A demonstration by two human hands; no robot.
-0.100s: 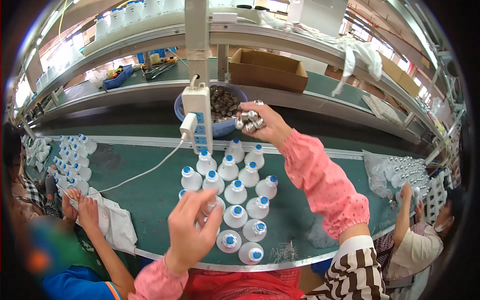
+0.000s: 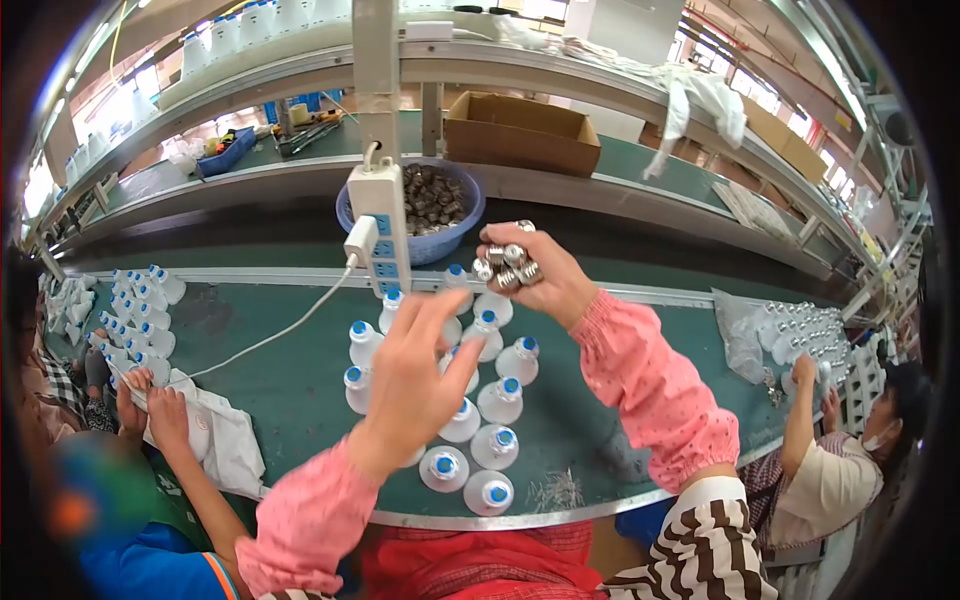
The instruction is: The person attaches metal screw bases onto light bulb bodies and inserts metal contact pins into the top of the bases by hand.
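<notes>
Several shiny metal screw caps are clasped in my right hand, which is raised over the back edge of the green bench. My left hand hangs above the white lamp housings, its fingers apart and somewhat blurred, with nothing seen in it. The housings stand in a cluster, each with a blue-centred top, and my left hand hides some of them. Behind my right hand, to its left, sits a blue bowl full of metal caps.
A power strip with a plugged-in white cable stands upright before the bowl. Behind is a cardboard box. Co-workers sit at both sides, with more housings at left and a plastic bag at right.
My left hand has moved up and to the right, nearer my right hand. My right hand, still holding the caps, appears slightly lower and further right. The whole view has shifted a little.
</notes>
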